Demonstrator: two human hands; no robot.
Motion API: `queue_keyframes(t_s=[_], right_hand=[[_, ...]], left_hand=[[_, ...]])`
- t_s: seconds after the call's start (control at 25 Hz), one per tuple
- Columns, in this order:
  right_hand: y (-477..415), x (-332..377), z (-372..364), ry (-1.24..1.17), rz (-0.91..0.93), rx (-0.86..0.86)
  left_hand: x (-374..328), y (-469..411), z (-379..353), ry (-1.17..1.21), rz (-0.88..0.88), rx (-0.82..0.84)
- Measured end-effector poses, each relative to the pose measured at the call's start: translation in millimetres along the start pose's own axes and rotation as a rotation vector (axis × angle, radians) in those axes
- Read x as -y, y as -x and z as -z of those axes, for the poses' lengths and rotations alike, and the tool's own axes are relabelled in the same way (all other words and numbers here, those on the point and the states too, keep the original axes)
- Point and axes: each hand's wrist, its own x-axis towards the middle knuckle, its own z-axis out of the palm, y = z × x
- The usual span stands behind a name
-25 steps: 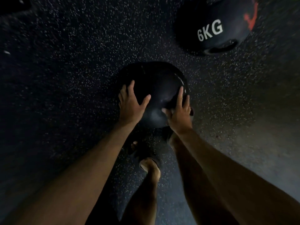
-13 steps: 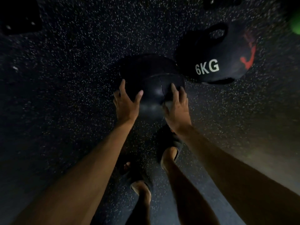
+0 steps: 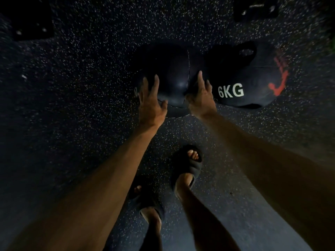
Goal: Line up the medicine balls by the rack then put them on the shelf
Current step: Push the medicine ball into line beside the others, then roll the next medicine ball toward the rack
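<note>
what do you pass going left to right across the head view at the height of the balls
left hand → plain black ball → right hand → 6kg ball

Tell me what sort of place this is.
Most likely a gym or weights room, dimly lit. The speckled rubber floor looks like gym matting, and on it sit a medicine ball marked 6KG and a second black ball right beside it.
</note>
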Motion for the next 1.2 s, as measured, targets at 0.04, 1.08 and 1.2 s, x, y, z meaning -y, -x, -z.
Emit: queue_keyframes(t_s=[0.04, 1.08, 1.2], right_hand=[[1, -2, 2, 0.015, 0.005, 0.012], [622, 122, 38, 0.281, 0.233, 0.125], [669, 101, 12, 0.319, 0.257, 0.179]], left_hand=[[-5, -6, 6, -0.022, 0.026, 0.048], [-32, 504, 329, -0.326, 0.132, 0.289], [0, 567, 324, -0.322, 0.146, 0.247]])
